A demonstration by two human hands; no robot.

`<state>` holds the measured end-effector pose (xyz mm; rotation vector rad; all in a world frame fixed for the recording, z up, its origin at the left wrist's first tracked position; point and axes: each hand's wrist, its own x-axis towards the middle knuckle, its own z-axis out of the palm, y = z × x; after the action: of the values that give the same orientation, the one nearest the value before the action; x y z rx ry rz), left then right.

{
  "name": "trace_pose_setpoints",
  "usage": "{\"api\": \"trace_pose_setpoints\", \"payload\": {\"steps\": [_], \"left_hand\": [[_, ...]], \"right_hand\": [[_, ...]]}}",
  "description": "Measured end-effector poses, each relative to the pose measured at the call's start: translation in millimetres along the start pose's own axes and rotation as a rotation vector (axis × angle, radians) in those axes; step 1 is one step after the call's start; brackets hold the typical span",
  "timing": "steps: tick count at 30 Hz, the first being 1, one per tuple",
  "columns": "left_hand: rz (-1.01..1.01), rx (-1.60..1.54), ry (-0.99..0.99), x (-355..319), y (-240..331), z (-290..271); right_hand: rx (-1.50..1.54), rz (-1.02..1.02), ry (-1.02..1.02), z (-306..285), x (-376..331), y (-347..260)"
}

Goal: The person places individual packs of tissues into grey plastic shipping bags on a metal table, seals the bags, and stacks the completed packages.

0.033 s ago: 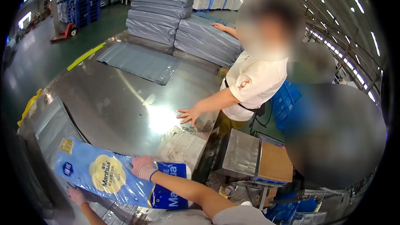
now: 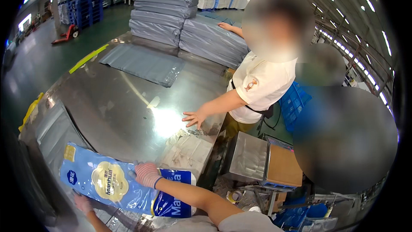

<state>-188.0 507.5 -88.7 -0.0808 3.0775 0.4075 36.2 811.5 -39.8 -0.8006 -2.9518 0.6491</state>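
Note:
A long blue plastic-wrapped pack of tissue paper (image 2: pixel 133 189), with a pale yellow flower-shaped label, lies slantwise at the near left of the metal table. My right hand (image 2: pixel 147 175), in a pink-and-white striped glove, is closed on its upper side near the middle. Along the pack's lower left edge, my left hand (image 2: pixel 83 203) holds it from beneath; the fingertips are hidden and slightly blurred. A flat grey plastic bag (image 2: pixel 58 124) lies just beyond the pack's left end, partly covered by it.
A co-worker's open hand (image 2: pixel 195 118) rests on the metal table (image 2: pixel 116 103). Another flat grey bag (image 2: pixel 143 64) lies farther back, before stacked grey wrapped bundles (image 2: pixel 163 17). A metal box machine (image 2: pixel 246 157) stands right of the table. Yellow tape (image 2: pixel 88 59) marks the left edge.
The pack has shifted slightly to the right and its left end has turned a little. My left hand has moved slightly right and down with it. My right hand keeps its hold.

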Motion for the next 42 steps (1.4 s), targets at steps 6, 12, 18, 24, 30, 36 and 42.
{"api": "trace_pose_setpoints", "payload": {"steps": [6,12,18,24,30,36,42], "left_hand": [[0.069,-0.383,0.01,-103.4,-19.5,38.1],[0.209,-0.472,-0.017,-165.7,-50.0,71.6],[0.037,-0.65,0.049,-183.7,24.1,47.3],[-0.09,-0.568,-0.205,-173.1,35.7,48.8],[-0.069,-0.444,-0.222,-147.9,75.3,59.3],[-0.179,-0.845,-0.217,-190.6,78.6,44.4],[-0.144,-0.915,-0.242,-229.4,-23.8,33.5]], "right_hand": [[0.002,-0.14,-0.05,3.9,-5.2,-8.3],[0.725,-0.017,0.172,-58.7,67.2,27.1],[0.41,0.09,-0.335,-62.2,64.5,43.6],[0.163,-0.12,-0.363,51.1,56.5,85.7],[-0.267,-0.533,-0.209,83.8,58.9,130.5],[0.182,0.108,-0.343,27.9,-5.5,50.9],[0.117,0.105,-0.439,47.9,-96.0,-17.3]]}}
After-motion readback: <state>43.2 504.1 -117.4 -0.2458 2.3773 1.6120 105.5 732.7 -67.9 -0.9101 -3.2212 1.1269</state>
